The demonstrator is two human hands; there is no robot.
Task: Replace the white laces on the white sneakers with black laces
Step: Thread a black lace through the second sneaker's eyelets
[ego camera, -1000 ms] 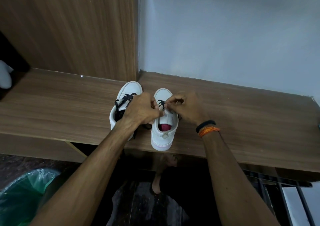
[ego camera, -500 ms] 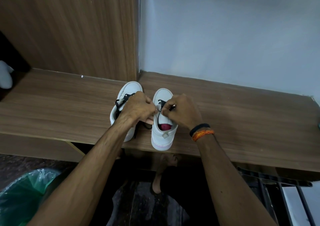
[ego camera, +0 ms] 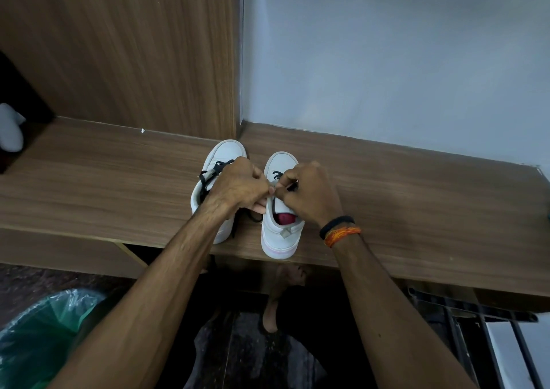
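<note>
A long shelf of brown wood-grain laminate [ego camera: 416, 210], matte and flat with a squared front edge, is carrying both of the task's shoes, toes pointing toward the wall and heels toward the person. The left white low-top sneaker [ego camera: 221, 158], smooth and rounded at the toe, is already wearing a black flat lace [ego camera: 212, 174] that is crossing its eyelets, with a loose end trailing off near the heel; this shoe is looking largely relaced, though the forearm is hiding its lower half, so whether the ends are tied cannot be told. The right white low-top sneaker [ego camera: 279, 234], showing a red insole and a small heel tab, is lagging behind: only a short run of its black lace [ego camera: 277, 175] is showing at the lowest eyelets near the toe, and the upper eyelets are being covered by the hands, so most of this shoe's lacing is probably still to be done. No white laces are showing anywhere. The left hand [ego camera: 238, 184] is curling its fingers at the shoe's inner side, pinching something at the eyelet row, seemingly lace or the shoe's edge. The right hand [ego camera: 309, 192], wearing a black band and an orange thread on the wrist, is pinching the lace's thin black stiffened tip between thumb and forefinger, aiming it toward an eyelet.
</note>
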